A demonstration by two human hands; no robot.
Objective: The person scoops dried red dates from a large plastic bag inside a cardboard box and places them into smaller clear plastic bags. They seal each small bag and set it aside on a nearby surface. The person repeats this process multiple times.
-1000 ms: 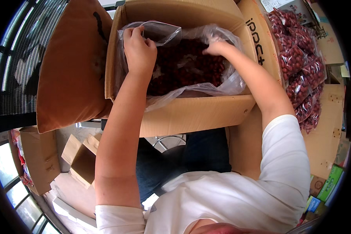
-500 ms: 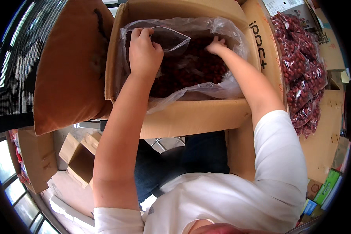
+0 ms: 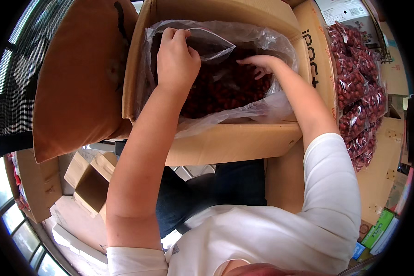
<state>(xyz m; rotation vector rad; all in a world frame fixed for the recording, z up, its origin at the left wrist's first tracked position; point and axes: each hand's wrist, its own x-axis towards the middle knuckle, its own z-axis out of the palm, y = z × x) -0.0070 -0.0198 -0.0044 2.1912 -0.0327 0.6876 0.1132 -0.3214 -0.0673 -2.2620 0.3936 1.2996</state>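
Bag (image 3: 211,47) still in left hand (image 3: 177,57), right hand (image 3: 264,63) now turned leftward over fruit (image 3: 223,94)

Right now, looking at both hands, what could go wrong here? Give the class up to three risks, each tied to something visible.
1. The left hand grips the clear bag at its left side only, so its free end might sag.
2. The crumpled plastic liner drapes over the carton's near edge; it could snag a forearm.
3. The filled bags at right are heaped together and might slide.
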